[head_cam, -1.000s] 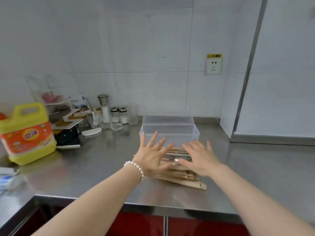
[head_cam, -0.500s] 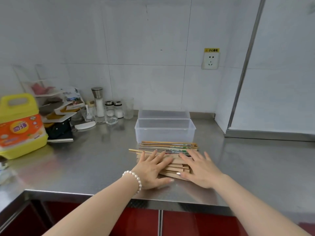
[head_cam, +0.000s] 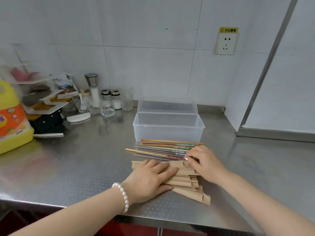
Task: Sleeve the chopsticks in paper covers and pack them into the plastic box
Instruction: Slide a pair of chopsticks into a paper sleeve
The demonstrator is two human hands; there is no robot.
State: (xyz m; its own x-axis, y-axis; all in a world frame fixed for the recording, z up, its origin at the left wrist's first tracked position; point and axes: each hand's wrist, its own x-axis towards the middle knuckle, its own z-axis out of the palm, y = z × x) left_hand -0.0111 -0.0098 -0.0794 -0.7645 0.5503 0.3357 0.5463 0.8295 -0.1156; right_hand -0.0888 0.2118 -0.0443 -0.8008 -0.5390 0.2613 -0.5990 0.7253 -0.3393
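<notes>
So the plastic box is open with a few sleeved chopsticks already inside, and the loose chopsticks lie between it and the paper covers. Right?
Not quite. The head view shows the plastic box open but with nothing inside; no chopsticks are sleeved yet. The rest holds: the loose chopsticks lie between the box and the paper covers, which the left hand presses flat.

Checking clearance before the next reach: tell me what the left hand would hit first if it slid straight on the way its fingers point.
The left hand lies flat on the paper covers, fingers aimed right and slightly away. Sliding on, it would probably meet the right hand first, though depth is unclear.
</notes>
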